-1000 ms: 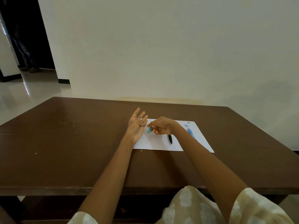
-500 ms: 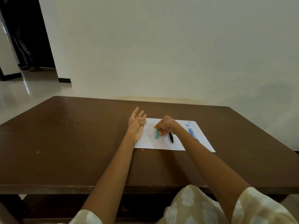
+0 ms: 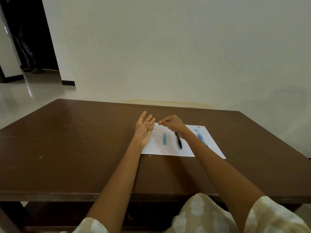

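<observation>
My left hand (image 3: 143,130) lies palm up with straight fingers at the left edge of a white sheet of paper (image 3: 168,151). My right hand (image 3: 171,123) hovers over the sheet's far left corner, close to the left fingertips. Its fingers are curled and the tips are pressed together, with nothing visible between them. A short teal tube (image 3: 164,139) lies alone on the paper. A black pen (image 3: 178,140) lies to its right, partly under my right wrist. A blue pen barrel (image 3: 202,139) shows beyond my right forearm, with two small blue bits (image 3: 196,130) past it.
The sheet rests on a brown wooden table (image 3: 84,148) pushed against a pale wall. A thin dark line (image 3: 156,129) lies on the paper by my left fingers. A dark doorway (image 3: 30,39) opens at the far left.
My right hand set the teal tube down on the paper, let go, and rose toward my left fingertips. My left hand stayed palm up.
</observation>
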Demonstrator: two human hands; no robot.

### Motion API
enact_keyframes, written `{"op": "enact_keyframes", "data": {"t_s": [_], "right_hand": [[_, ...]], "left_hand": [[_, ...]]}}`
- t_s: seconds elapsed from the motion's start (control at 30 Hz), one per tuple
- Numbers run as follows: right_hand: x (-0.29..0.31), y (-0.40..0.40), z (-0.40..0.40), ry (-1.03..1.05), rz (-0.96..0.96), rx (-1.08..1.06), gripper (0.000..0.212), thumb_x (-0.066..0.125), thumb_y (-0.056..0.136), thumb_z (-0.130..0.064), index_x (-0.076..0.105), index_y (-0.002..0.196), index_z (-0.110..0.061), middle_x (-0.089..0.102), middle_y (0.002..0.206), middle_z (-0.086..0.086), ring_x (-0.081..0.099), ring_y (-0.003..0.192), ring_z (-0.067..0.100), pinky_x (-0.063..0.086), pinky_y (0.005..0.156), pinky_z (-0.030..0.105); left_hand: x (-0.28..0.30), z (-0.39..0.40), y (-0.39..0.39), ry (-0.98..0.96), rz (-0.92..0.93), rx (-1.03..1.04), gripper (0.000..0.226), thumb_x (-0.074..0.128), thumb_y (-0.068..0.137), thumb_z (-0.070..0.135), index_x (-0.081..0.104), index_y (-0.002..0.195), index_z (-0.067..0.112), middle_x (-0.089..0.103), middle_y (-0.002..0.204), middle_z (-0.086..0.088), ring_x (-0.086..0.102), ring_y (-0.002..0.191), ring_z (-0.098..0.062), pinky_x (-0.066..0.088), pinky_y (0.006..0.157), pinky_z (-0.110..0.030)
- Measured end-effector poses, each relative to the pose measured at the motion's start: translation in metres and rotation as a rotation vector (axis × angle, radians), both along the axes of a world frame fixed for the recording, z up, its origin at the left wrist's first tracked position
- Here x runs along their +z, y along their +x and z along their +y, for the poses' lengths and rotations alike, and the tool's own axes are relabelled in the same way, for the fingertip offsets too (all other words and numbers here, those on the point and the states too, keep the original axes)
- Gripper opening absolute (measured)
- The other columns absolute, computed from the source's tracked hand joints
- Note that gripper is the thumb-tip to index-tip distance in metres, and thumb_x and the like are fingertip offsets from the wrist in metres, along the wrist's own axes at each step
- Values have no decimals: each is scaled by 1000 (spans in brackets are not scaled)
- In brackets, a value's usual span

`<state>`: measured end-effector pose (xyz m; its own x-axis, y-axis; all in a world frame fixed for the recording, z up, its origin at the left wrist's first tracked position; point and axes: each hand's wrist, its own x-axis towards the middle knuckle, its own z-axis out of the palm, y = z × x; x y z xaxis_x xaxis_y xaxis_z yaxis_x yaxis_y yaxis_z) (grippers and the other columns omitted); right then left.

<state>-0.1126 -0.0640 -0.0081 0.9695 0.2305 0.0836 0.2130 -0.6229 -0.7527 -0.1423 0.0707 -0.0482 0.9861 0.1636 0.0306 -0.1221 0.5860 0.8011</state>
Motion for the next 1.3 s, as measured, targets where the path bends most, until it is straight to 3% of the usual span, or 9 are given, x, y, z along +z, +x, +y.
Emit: {"op": "enact_keyframes", "data": {"t_s": [0.13, 0.23, 0.4, 0.53, 0.63, 0.77, 0.97, 1.17, 1.3], "right_hand": [[2, -3, 5, -99, 51, 122, 33, 65, 88, -26, 72, 102, 3, 52, 70, 9, 41, 61, 10, 32, 61, 22], [0, -5, 5, -76, 54, 160, 27, 66, 88, -24, 73, 101, -1, 50, 61, -1, 40, 58, 7, 32, 58, 20], [-5, -3, 2, -58, 14, 210, 24, 66, 87, -22, 74, 100, -3, 65, 83, 17, 52, 77, 15, 39, 74, 26], [-7, 2, 0, -159, -55, 280, 26, 64, 89, -26, 74, 103, -6, 63, 76, -4, 50, 72, 9, 37, 72, 23], [-10, 5, -1, -262, -114, 309, 28, 61, 91, -24, 71, 109, -5, 55, 83, -9, 48, 86, 12, 36, 77, 25], [-17, 12, -6, -377, -169, 291, 27, 59, 92, -23, 71, 110, -7, 67, 108, 6, 46, 93, 14, 36, 81, 28], [-25, 12, -6, -554, -286, 224, 24, 55, 94, -32, 70, 108, -20, 55, 118, 5, 43, 115, 23, 36, 97, 41], [-28, 7, -4, -528, -347, 211, 22, 55, 94, -32, 70, 106, -21, 55, 114, 4, 43, 113, 21, 33, 97, 38], [-26, 8, -5, -358, -379, 131, 22, 57, 93, -32, 72, 102, -19, 60, 114, 3, 46, 111, 20, 34, 96, 39]], "left_hand": [[2, -1, -2, -9, -6, -9, 81, 22, 78, -28, 26, 145, 17, 33, 149, -16, 37, 134, -31, 45, 94, -32], [1, 0, -2, -4, -11, -19, 80, 23, 79, -27, 25, 145, 17, 33, 149, -16, 36, 135, -31, 46, 93, -34], [0, 1, -2, -2, -13, -35, 81, 25, 78, -27, 25, 145, 19, 33, 149, -15, 37, 135, -30, 45, 92, -31], [0, 1, -2, -2, -15, -46, 81, 25, 78, -27, 26, 145, 18, 33, 149, -15, 37, 135, -30, 45, 93, -31], [0, 1, -2, -1, -4, -44, 80, 23, 78, -27, 26, 145, 18, 33, 149, -15, 37, 135, -30, 42, 97, -31], [1, 4, -4, -17, -6, 10, 77, 22, 80, -27, 26, 145, 14, 35, 147, -18, 38, 134, -32, 38, 103, -34], [2, 5, -5, 29, -8, 171, 54, 43, 91, -10, 34, 141, 9, 45, 141, -17, 46, 128, -29, 38, 107, -36], [2, 4, -5, 107, 18, 199, 51, 46, 90, -8, 39, 138, 9, 51, 136, -14, 52, 122, -27, 42, 103, -34], [0, -1, -4, 355, 1, 260, 41, 53, 92, 7, 48, 132, 9, 57, 130, -9, 58, 112, -20, 46, 93, -26]]}}
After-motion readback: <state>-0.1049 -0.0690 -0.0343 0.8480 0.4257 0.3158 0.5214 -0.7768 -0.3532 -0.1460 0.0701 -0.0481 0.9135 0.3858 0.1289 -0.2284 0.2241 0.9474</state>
